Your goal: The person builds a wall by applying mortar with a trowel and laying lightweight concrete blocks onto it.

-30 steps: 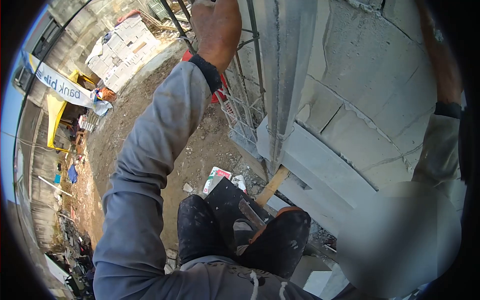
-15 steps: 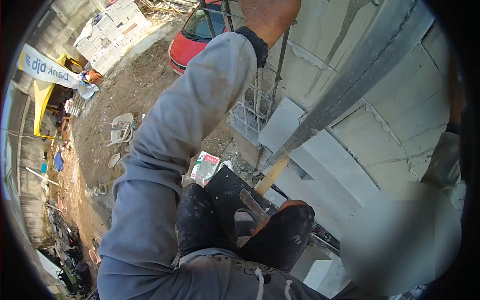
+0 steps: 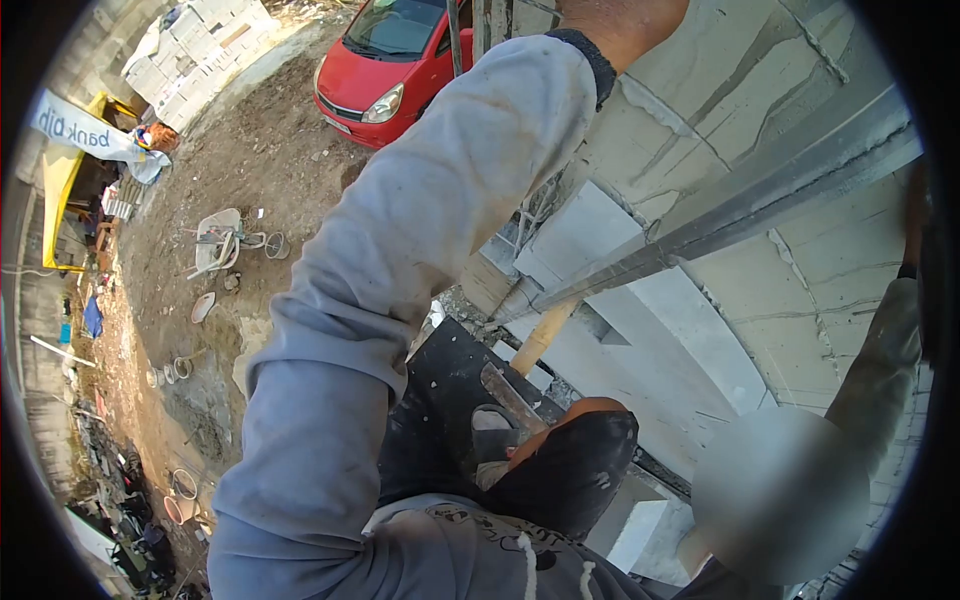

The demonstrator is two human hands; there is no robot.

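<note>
My left arm stretches up across the view in a grey-blue sleeve. My left hand [image 3: 635, 28] is at the top edge beside the block wall [image 3: 690, 110]; its fingers are cut off. A long grey metal straightedge [image 3: 770, 205] lies diagonally against that wall, its lower end near a wooden piece [image 3: 543, 335]. At the far right, a dark sleeve appears to run up from my right shoulder behind a blurred patch. My right hand [image 3: 914, 215] is a dark sliver there, fingers hidden. Whether either hand touches the straightedge cannot be seen.
Below me is a dark board [image 3: 455, 365] with a flat worn strip [image 3: 510, 395] by my knee. Pale blocks or slabs [image 3: 685, 330] line the wall's foot. On the ground stand a red car [image 3: 385, 75], a wheelbarrow [image 3: 217, 240] and buckets [image 3: 183, 368].
The view has shifted, showing more of the red car. My left hand has moved right along the top edge. The straightedge's upper end has swung right and down, so it lies flatter.
</note>
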